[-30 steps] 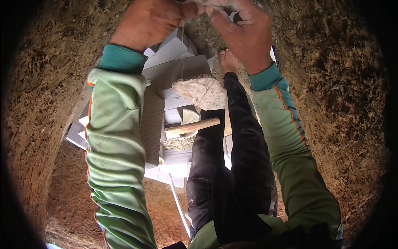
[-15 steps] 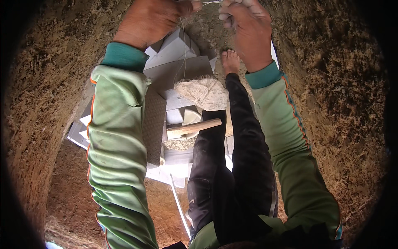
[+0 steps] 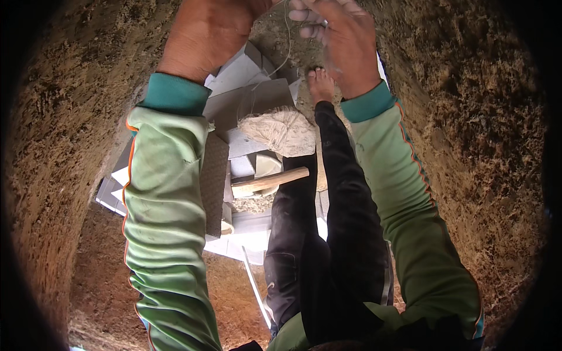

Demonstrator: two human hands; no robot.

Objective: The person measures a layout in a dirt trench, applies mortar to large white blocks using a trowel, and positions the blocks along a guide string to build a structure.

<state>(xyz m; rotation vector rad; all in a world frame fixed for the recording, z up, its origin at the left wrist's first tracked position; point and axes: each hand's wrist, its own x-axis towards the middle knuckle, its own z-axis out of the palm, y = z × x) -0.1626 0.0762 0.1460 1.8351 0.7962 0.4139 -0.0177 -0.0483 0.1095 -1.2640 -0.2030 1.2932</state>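
My left hand [image 3: 211, 38] is raised at the top edge, its fingers partly out of view and pinched where a thin pale string [image 3: 288, 44] runs. Close by on the right, my right hand [image 3: 354, 50] has dusty, curled fingers by the same string, with the tips partly cut off. From the hands the string hangs down in a loose curve toward a pale, fibrous bundle [image 3: 281, 131]. That bundle lies near my knee, above a wooden stick [image 3: 270, 182] that looks like a tool handle.
Grey slabs and tiles [image 3: 252, 105] lie stacked between my arms, beside a textured board [image 3: 213, 175]. Rough brown walls [image 3: 468, 117] stand close on both sides. My bare foot [image 3: 321, 85] rests ahead on the ground.
Both hands have shifted slightly; the right moved a little left and down. The string, previously stretched between the fingers, now hangs in a wider curve further right.
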